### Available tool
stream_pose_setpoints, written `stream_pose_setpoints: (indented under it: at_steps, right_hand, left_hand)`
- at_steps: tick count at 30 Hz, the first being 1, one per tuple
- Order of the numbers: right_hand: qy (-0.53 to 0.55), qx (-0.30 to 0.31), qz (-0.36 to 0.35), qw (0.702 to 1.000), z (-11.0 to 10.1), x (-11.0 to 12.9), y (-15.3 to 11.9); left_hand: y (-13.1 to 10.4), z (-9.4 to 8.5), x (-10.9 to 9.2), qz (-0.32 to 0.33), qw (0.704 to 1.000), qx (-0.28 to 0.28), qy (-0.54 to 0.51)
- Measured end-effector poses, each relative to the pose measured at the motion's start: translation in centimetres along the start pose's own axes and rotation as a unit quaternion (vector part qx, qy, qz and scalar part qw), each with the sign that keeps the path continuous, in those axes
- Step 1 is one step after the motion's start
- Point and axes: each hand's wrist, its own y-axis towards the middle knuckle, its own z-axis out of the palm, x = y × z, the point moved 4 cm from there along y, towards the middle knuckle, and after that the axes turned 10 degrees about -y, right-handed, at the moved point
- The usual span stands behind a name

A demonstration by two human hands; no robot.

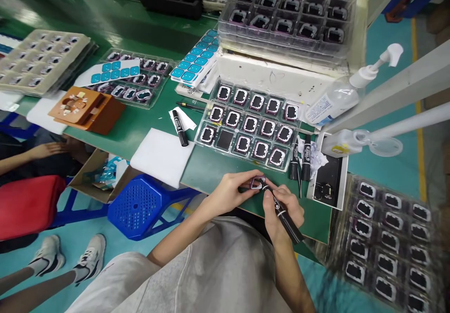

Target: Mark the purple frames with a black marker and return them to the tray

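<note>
Between the thumb and fingers of my left hand is a small square frame with a white and purplish rim. My right hand grips a black marker pen, its tip against or very near the frame's edge; exact contact is too small to tell. Just beyond both hands lies a clear plastic tray of similar frames, and one pocket in its front row holds no frame. Two more black markers and tweezers rest to the right of that tray.
Stacked trays stand at the back, others at the lower right. A pump bottle and a white box are on the right. Leftward are a white foam sheet, an orange fixture, a blue stool and a seated person's arm.
</note>
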Motion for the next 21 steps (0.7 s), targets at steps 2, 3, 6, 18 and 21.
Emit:
stream_pose_setpoints:
  at_steps: [2, 3, 6, 18, 21]
  right_hand:
    - [-0.009, -0.001, 0.003, 1.000, -0.02, -0.06, -0.13]
    - [-0.012, -0.001, 0.004, 1.000, -0.02, -0.09, -0.19]
    - [-0.022, 0.001, 0.004, 1.000, -0.01, -0.13, -0.27]
    - [-0.029, -0.003, 0.007, 1.000, -0.22, 0.29, 0.07]
    - [-0.028, -0.005, 0.005, 1.000, -0.20, 0.29, 0.11]
  left_hand:
    - [0.00, 0.01, -0.12, 0.002, 1.000, 0.001, 0.001]
    - [0.00, 0.02, -0.17, 0.005, 1.000, 0.001, 0.001]
    - [-0.01, 0.04, -0.16, 0.010, 1.000, -0.001, 0.006]
    - [-0.04, 0.00, -0.11, 0.031, 0.998, 0.002, 0.045]
    - [-0.17, 0.04, -0.10, 0.027, 0.998, 0.006, 0.064]
